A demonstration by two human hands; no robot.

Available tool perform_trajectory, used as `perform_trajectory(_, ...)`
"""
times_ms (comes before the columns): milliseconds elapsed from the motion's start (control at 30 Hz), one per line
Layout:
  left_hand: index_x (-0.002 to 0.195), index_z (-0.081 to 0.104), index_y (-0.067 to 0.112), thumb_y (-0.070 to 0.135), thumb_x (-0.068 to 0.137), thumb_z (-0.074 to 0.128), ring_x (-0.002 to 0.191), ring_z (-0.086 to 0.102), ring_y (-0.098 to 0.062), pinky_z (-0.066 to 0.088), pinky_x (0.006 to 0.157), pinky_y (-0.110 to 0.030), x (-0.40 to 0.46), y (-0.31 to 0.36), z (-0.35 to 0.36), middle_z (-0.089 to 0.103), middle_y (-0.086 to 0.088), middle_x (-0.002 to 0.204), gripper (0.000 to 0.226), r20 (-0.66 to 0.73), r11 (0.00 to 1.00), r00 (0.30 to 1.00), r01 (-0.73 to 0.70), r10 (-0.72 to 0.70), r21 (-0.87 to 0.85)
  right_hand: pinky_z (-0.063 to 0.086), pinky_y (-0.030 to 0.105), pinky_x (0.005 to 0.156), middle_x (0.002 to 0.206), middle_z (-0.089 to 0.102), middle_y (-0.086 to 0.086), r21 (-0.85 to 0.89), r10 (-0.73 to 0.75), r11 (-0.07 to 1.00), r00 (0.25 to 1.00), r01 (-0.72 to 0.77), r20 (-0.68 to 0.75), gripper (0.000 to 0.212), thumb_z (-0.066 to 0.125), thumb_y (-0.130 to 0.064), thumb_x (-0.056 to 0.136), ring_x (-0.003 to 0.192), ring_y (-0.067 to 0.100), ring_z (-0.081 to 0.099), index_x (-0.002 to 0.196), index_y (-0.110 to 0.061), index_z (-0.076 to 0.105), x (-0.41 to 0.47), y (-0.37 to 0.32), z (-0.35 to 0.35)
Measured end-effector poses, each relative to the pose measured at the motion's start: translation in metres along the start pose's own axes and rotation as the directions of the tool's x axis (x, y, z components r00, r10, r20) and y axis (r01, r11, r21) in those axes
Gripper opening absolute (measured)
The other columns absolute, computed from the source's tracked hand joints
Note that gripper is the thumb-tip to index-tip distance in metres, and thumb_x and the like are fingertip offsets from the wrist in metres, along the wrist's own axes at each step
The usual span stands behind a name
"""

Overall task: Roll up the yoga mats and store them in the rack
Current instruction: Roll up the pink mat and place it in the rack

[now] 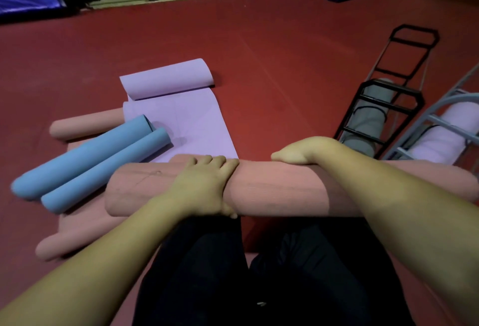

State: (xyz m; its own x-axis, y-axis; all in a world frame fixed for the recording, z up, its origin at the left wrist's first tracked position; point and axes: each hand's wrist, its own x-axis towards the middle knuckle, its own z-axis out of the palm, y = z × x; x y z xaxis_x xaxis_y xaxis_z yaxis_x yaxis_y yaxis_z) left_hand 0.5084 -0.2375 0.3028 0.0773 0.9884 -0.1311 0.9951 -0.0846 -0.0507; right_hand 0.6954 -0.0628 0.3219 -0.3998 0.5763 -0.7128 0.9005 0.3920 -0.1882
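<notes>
Red gym floor [259, 48] spreads around us as we kneel, both hands on a rolled pink mat [272, 191] lying across our knees. Our left hand [204, 185] wraps its grip around the roll's middle; our right hand [303, 151] curls over its far edge. Blue rolls [90, 160] and a half-unrolled lilac mat [181, 118] lie to the left; a black rack [383, 97] holding a grey roll [368, 121] stands to the right.

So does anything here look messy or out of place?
Yes. The purple mat lies half unrolled on the floor, only its far end curled. The blue mat is curled in from both ends into two tubes, not one roll. Both hands grip a pink roll.
</notes>
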Motion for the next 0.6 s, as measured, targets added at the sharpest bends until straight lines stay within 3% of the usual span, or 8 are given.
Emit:
perform_trajectory(100,0.149,0.024,0.029,0.077,0.054,0.071,0.126,0.041,-0.024,0.035,0.105,-0.046,0.004,-0.006,-0.005,0.042,0.005,0.145,0.117,0.082,0.999,0.996,-0.030,0.033,-0.044,0.030,0.037,0.108,0.155,0.037,0.006,0.059,0.002,0.998,0.999,-0.005,0.050,0.058,0.029,-0.051,0.102,0.138,0.026,0.040,0.147,-0.017,0.044,0.001,0.002,0.007)
perform_trajectory(200,0.147,0.027,0.031,0.076,0.051,0.075,0.124,0.041,-0.024,0.035,0.105,-0.047,0.019,-0.012,-0.011,0.046,0.005,0.141,0.116,0.201,0.992,0.979,-0.009,0.034,-0.127,0.026,0.036,0.112,0.156,0.036,0.008,-0.062,-0.029,0.998,0.997,0.025,-0.066,0.057,0.028,-0.049,0.104,0.141,0.026,0.036,0.147,-0.015,0.044,0.003,0.002,0.005)
perform_trajectory(300,0.139,0.035,0.035,0.075,0.045,0.078,0.116,0.045,-0.022,0.041,0.101,-0.043,0.041,-0.022,-0.016,0.052,0.005,0.131,0.110,0.314,0.963,0.948,0.030,0.058,-0.268,0.039,0.036,0.097,0.139,0.054,0.018,-0.164,-0.076,0.986,0.948,0.025,-0.308,0.053,0.028,-0.042,0.105,0.123,0.032,0.051,0.131,-0.007,0.059,0.004,0.001,0.003)
perform_trajectory(400,0.140,0.038,0.035,0.066,0.046,0.086,0.114,0.047,-0.016,0.042,0.101,-0.035,0.062,-0.034,-0.018,0.052,0.009,0.131,0.111,0.428,0.920,0.899,0.089,0.090,-0.381,0.045,0.036,0.086,0.121,0.064,0.017,-0.161,-0.106,0.986,0.871,0.031,-0.479,0.052,0.031,-0.046,0.102,0.107,0.032,0.058,0.114,-0.010,0.066,-0.001,0.003,0.010)
perform_trajectory(500,0.147,0.033,0.033,0.059,0.044,0.089,0.123,0.046,-0.014,0.040,0.106,-0.032,0.081,-0.042,-0.017,0.046,0.012,0.139,0.120,0.539,0.869,0.834,0.175,0.119,-0.463,0.044,0.039,0.090,0.127,0.061,0.018,-0.158,-0.121,0.987,0.846,0.044,-0.519,0.062,0.024,-0.054,0.102,0.115,0.034,0.057,0.124,-0.010,0.063,-0.010,0.004,0.021)
perform_trajectory(600,0.140,0.040,0.033,0.043,0.058,0.091,0.119,0.054,-0.015,0.046,0.100,-0.031,0.094,-0.045,-0.017,0.053,0.008,0.135,0.097,0.582,0.810,0.797,0.230,0.161,-0.539,0.041,0.039,0.091,0.126,0.060,0.017,-0.147,-0.102,0.989,0.844,0.027,-0.526,0.069,0.020,-0.062,0.099,0.116,0.033,0.056,0.121,-0.010,0.061,-0.015,0.001,0.040)
